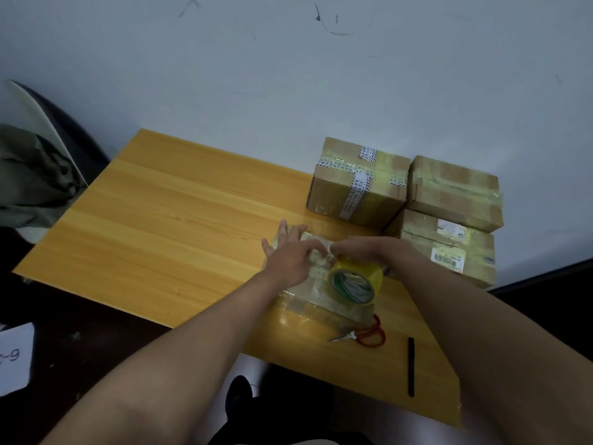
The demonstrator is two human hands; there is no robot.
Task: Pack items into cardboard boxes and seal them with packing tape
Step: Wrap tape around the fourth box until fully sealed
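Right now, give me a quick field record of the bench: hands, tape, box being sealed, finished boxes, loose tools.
left hand: fingers spread, pressing flat on the tape-wrapped cardboard box
right hand: grips the yellow roll of packing tape, held on top of that box
sealed boxes: three taped cardboard boxes at the table's far right
tools: red-handled scissors and black marker pen on the wooden table, near edge
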